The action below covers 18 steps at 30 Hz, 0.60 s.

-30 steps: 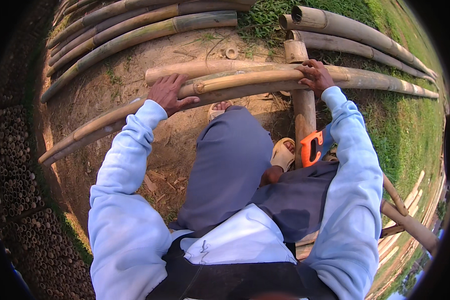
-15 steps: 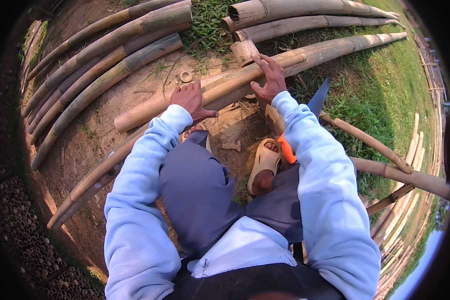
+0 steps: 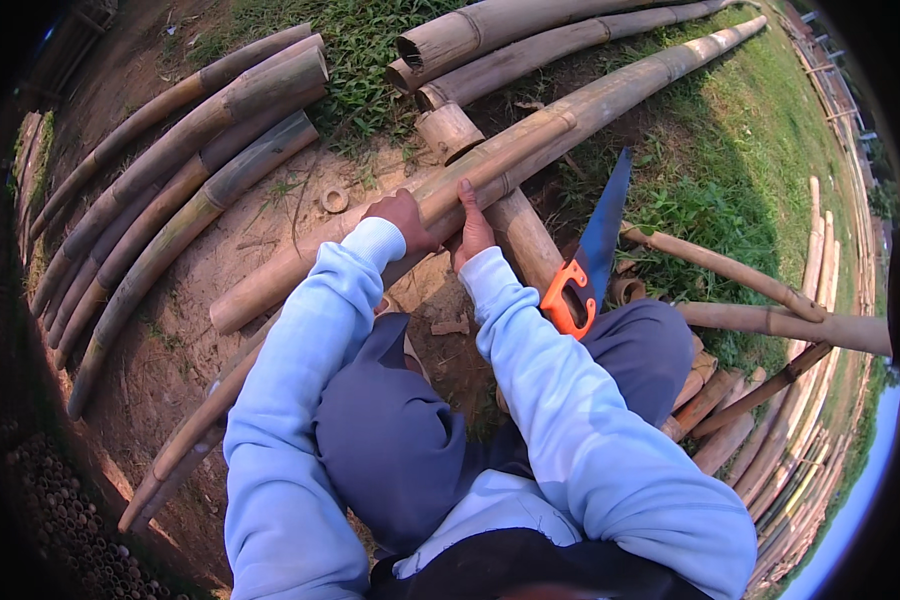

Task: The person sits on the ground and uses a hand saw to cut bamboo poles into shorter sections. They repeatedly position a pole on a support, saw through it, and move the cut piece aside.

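- Two bare hands close together at the centre of the frame: left hand (image 3: 400, 218) clasped over a bamboo pole (image 3: 515, 158), right hand (image 3: 475, 240) clamped on just beside, thumb laid along the top, other fingertips hidden.
- Long axis of the pole on a diagonal, lower left toward upper right, bowing downward at the left.
- Tan and smooth near the hands, with a slight sheen; ringed joint toward the upper right, greyer mottled cane beyond — cannot tell whether the same piece.
- Close alongside, a thicker pale pole (image 3: 270, 287), blunt round end at left of centre.
- Crossing beneath, a stout brown post (image 3: 525, 238), round-sided.
- Right of centre, a saw (image 3: 598, 235): orange looped handle, tapered blue blade, tip upward.
- Upper left, curved greenish-brown poles (image 3: 210, 200) side by side; top centre, hollow-ended grey ones (image 3: 490, 32).
- Underneath, dry sandy soil (image 3: 240, 235) — a small bamboo ring (image 3: 334, 189) on it — and leafy grass (image 3: 720, 215) at right.
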Tool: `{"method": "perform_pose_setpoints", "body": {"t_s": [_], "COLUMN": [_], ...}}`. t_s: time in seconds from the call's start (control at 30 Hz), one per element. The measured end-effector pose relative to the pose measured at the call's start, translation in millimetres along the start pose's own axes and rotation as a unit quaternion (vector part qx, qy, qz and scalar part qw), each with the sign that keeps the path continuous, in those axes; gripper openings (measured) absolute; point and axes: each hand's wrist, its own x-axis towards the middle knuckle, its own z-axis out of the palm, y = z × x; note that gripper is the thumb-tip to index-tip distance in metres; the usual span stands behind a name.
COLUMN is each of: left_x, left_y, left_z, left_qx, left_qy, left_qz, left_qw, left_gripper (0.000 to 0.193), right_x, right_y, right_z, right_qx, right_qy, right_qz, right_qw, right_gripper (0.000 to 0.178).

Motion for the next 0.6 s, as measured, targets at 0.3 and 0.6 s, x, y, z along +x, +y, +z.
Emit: {"method": "perform_pose_setpoints", "body": {"t_s": [0.3, 0.6], "left_x": [-28, -160], "left_y": [-13, -125], "left_z": [11, 32], "left_qx": [0.003, 0.017], "left_qy": [0.015, 0.043], "left_qz": [0.020, 0.018], "left_qw": [1.000, 0.999], "left_gripper": [0.091, 0.091], "right_x": [-17, -122], "right_y": [24, 126], "right_z": [-3, 23], "right_qx": [0.008, -0.020], "right_qy": [-0.002, -0.139], "right_qz": [-0.027, 0.132], "right_qw": [1.000, 0.981], "right_gripper": [0.099, 0.092]}}
